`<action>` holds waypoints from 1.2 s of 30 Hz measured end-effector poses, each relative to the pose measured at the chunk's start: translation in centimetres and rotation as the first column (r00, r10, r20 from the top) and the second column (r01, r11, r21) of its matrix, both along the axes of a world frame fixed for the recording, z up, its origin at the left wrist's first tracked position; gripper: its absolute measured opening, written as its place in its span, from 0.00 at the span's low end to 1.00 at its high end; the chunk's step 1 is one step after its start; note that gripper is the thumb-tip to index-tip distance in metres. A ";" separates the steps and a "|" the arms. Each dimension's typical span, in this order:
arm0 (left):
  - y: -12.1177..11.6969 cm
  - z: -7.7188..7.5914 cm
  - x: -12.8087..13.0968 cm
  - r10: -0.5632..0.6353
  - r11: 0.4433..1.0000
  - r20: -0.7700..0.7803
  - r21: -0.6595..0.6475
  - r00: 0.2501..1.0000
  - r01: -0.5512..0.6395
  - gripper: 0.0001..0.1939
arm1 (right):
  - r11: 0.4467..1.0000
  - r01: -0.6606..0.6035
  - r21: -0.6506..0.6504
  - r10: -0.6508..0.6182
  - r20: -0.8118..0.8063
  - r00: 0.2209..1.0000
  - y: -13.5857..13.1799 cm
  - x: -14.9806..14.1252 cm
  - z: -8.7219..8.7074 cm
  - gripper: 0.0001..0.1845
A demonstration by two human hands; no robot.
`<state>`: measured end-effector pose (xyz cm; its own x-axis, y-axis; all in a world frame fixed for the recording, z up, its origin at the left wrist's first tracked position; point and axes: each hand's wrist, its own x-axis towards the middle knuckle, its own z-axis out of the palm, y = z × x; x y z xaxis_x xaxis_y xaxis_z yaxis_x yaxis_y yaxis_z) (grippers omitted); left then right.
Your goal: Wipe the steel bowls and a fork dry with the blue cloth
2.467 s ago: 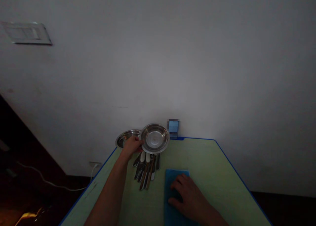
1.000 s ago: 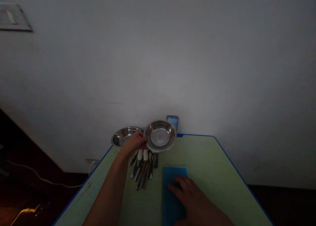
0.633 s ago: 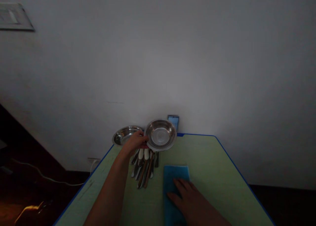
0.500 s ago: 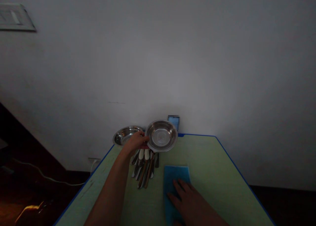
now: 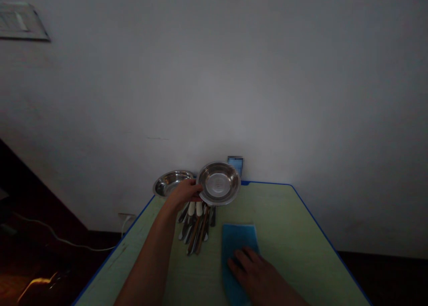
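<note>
"Where's the bowl [image 5: 218, 186]?"
"Tilted over the bench [image 5: 277, 221], bare inside showing; left hand [image 5: 187, 191] pinches its rim, partly blocking the second bowl [image 5: 165, 184]."
"Right hand [image 5: 252, 270]?"
"Fingers slightly spread on the cloth [image 5: 236, 237], near the cutlery [image 5: 198, 230]."

You seem to be in a home: a plain wall [image 5: 267, 83] with a switch plate [image 5: 22, 23] rises behind your blue-edged table [image 5: 284, 221], where steel bowls and cutlery [image 5: 197, 230] sit toward the far left corner.
</note>
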<state>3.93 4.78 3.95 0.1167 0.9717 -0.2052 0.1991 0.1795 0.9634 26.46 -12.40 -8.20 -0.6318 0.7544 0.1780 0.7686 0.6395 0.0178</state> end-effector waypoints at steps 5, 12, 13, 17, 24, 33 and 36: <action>-0.1 0.1 -0.1 -0.020 1.000 0.012 -0.003 1.000 0.020 0.03 | 0.981 -0.044 0.188 0.054 -0.047 0.997 -0.2 0.5 -0.1 0.21; -0.1 0.2 -0.1 -0.009 1.000 0.013 -0.007 1.000 0.009 0.06 | 0.984 -0.045 -0.170 0.055 0.059 0.997 -0.2 0.9 2.5 0.20; -0.1 0.3 -0.2 -0.009 1.000 0.015 -0.006 1.000 0.009 0.06 | 0.971 -0.057 -0.231 0.073 0.062 0.995 -0.1 1.0 3.2 0.20; -0.2 0.4 -0.2 -0.002 1.000 0.016 -0.005 1.000 0.002 0.07 | 0.863 -0.145 -0.484 0.120 -0.083 0.989 0.1 2.4 6.7 0.25; 0.0 0.2 -0.5 0.000 1.000 0.005 -0.005 1.000 0.000 0.04 | 0.728 -0.199 -0.656 0.112 -0.172 0.979 0.2 4.1 9.9 0.37; 0.0 0.3 -0.7 -0.006 1.000 0.000 -0.004 1.000 0.006 0.04 | 0.845 -0.252 -0.471 0.209 -0.142 0.967 1.4 3.7 8.0 0.27; 0.0 0.3 -0.7 -0.013 1.000 -0.002 -0.005 1.000 0.013 0.05 | 0.889 -0.275 -0.366 0.253 -0.108 0.962 1.5 3.5 6.7 0.29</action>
